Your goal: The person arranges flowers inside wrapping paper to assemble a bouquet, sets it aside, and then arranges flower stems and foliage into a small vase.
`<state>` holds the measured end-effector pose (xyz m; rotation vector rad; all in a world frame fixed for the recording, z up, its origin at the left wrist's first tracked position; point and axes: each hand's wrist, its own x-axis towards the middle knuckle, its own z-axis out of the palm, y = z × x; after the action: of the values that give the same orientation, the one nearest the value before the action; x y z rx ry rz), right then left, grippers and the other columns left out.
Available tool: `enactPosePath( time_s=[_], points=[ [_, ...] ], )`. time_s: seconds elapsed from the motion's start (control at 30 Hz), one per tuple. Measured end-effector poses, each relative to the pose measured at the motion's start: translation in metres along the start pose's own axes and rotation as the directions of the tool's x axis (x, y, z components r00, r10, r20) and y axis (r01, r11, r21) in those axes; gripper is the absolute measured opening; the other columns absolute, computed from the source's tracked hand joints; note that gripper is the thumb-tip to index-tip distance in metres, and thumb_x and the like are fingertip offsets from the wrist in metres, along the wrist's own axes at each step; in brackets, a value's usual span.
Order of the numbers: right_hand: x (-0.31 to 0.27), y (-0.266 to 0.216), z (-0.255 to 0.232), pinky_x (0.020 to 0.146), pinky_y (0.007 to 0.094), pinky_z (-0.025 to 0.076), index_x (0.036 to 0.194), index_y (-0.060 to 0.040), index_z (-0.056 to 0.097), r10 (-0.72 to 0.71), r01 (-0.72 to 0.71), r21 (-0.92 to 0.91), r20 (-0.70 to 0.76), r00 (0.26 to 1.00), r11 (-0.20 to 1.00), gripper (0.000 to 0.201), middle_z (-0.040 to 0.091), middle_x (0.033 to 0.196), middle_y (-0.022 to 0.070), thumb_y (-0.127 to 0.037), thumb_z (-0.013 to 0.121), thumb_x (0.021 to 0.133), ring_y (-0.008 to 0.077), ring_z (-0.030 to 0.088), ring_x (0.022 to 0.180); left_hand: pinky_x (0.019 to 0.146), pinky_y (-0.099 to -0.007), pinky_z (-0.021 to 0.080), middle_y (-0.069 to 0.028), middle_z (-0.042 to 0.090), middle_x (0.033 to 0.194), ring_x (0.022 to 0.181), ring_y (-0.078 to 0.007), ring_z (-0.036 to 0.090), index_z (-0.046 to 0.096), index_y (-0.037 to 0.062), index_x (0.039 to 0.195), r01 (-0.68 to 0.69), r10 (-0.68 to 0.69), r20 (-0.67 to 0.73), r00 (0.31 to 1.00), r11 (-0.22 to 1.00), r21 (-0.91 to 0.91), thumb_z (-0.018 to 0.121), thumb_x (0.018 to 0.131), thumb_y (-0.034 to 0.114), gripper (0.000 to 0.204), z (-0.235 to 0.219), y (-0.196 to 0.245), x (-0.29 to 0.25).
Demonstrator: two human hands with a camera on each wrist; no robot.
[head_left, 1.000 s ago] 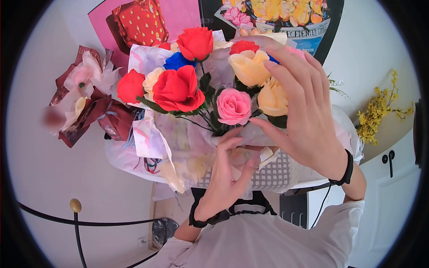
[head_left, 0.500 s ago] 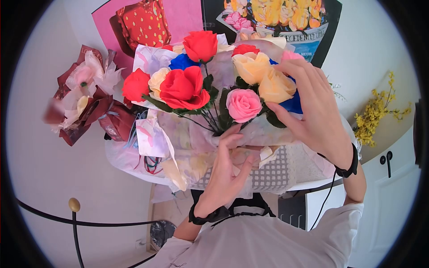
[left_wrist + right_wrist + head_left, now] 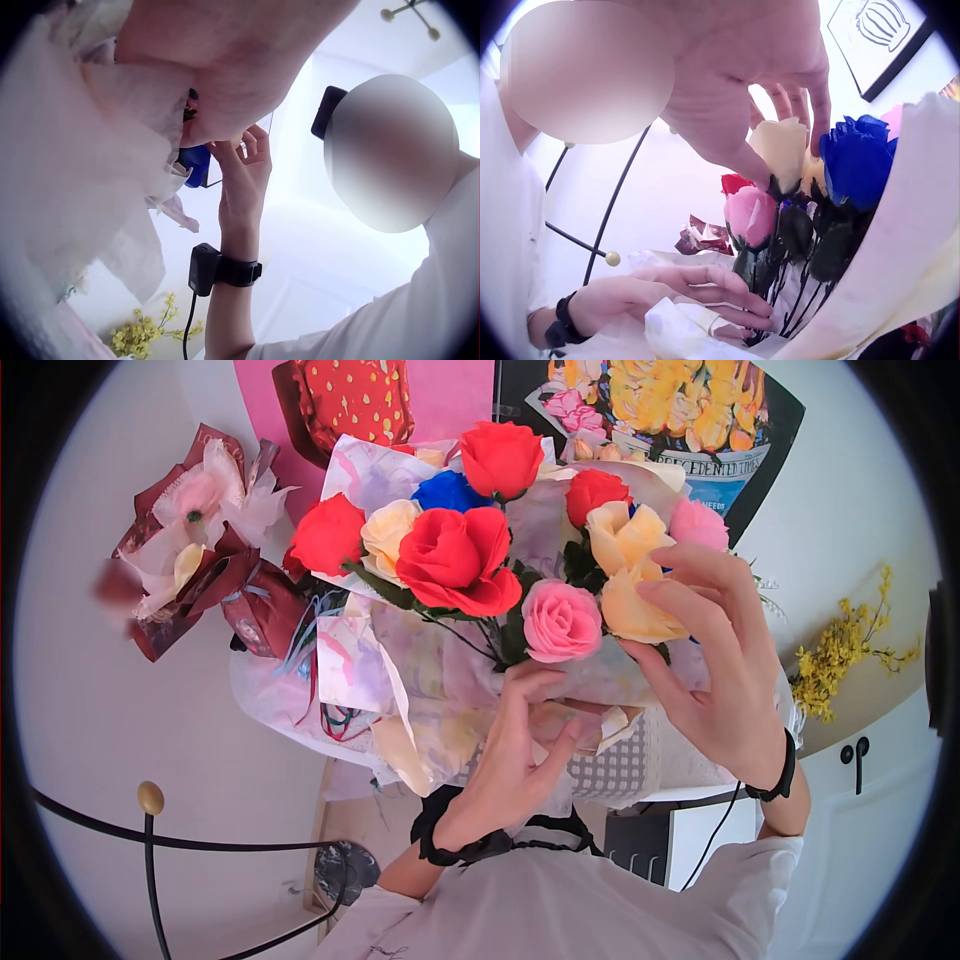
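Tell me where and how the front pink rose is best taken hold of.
Probably by a thumb-and-finger pinch on the stem just under the pink rose, coming in low from the wearer's side. The bloom is broad and layered above a thin stem, and the large red rose and lower peach rose flank it.

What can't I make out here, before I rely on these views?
- Bouquet: lower stem ends, head view; wrapping paper hides them.
- Left hand: fingers, left wrist view; its own palm hides them.
- Right hand: some fingertips, right wrist view; pale rose hides them.
- Pink poster: head view, top edge cuts it.
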<state>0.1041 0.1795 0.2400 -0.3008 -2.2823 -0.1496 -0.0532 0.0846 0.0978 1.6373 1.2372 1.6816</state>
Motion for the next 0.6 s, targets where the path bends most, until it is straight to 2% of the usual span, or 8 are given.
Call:
enactPosePath(
  time_s=[0.03,0.1,0.3,0.47,0.53,0.6],
  points=[
    [0.001,0.000,0.000,0.080,0.0405,0.051,0.116,-0.0070,0.061,-0.003,0.003,0.000,0.003,1.000,1.000,0.050,0.057,0.123,0.0128,0.002,0.080,0.071,0.0336,0.062,0.097,0.107,-0.0425,0.039,-0.0220,0.043,0.137,0.128,-0.0336,0.048,0.038,-0.0002,0.134,-0.015,0.015,-0.002,1.000,1.000,0.006,0.063,0.095,0.004,0.047,-0.001,0.000,0.002],
    [0.004,0.001,-0.001,0.086,0.0385,0.053,0.122,-0.0063,0.059,0.004,-0.007,0.050,0.044,0.999,0.999,0.058,0.056,0.129,0.0171,0.006,0.082,0.071,0.0333,0.062,0.109,0.106,-0.0422,0.039,-0.0215,0.044,0.135,0.126,-0.0332,0.048,0.038,-0.0002,0.134,-0.042,0.042,-0.009,0.999,0.999,0.010,0.063,0.094,0.004,0.047,-0.003,-0.002,0.004],
    [0.020,-0.006,0.000,0.086,0.0373,0.053,0.119,-0.0059,0.057,0.009,-0.015,0.043,0.133,0.991,0.999,0.055,0.056,0.129,0.0146,0.003,0.083,0.072,0.0327,0.062,0.106,0.105,-0.0406,0.039,-0.0205,0.041,0.131,0.123,-0.0323,0.047,0.037,-0.0004,0.134,-0.073,0.072,-0.058,0.996,0.997,-0.012,0.064,0.093,0.004,0.049,-0.001,-0.013,0.003],
    [0.021,-0.003,0.009,0.086,0.0377,0.053,0.114,-0.0063,0.055,0.024,-0.033,0.110,0.090,0.996,0.993,0.052,0.055,0.129,0.0138,0.004,0.080,0.070,0.0313,0.061,0.105,0.106,-0.0402,0.038,-0.0199,0.040,0.130,0.124,-0.0319,0.046,0.037,-0.0012,0.134,-0.069,0.066,-0.090,0.994,0.997,-0.039,0.064,0.093,0.004,0.049,0.000,-0.016,0.005],
    [0.021,-0.002,0.007,0.085,0.0373,0.053,0.113,-0.0062,0.054,0.041,-0.052,0.120,0.090,0.995,0.991,0.052,0.055,0.129,0.0136,0.006,0.079,0.069,0.0307,0.061,0.105,0.107,-0.0404,0.038,-0.0194,0.040,0.130,0.125,-0.0311,0.046,0.036,-0.0015,0.134,-0.065,0.054,-0.108,0.993,0.993,-0.101,0.064,0.092,0.004,0.050,0.000,-0.014,0.007],
    [0.023,-0.001,-0.003,0.085,0.0355,0.053,0.113,-0.0059,0.055,0.064,-0.068,0.038,0.098,0.993,0.997,0.052,0.056,0.126,0.0131,0.008,0.076,0.068,0.0298,0.061,0.103,0.107,-0.0404,0.039,-0.0191,0.041,0.130,0.125,-0.0306,0.046,0.036,-0.0015,0.134,-0.068,0.057,-0.113,0.992,0.992,-0.104,0.064,0.092,0.003,0.050,0.000,-0.016,0.008]
  ],
)
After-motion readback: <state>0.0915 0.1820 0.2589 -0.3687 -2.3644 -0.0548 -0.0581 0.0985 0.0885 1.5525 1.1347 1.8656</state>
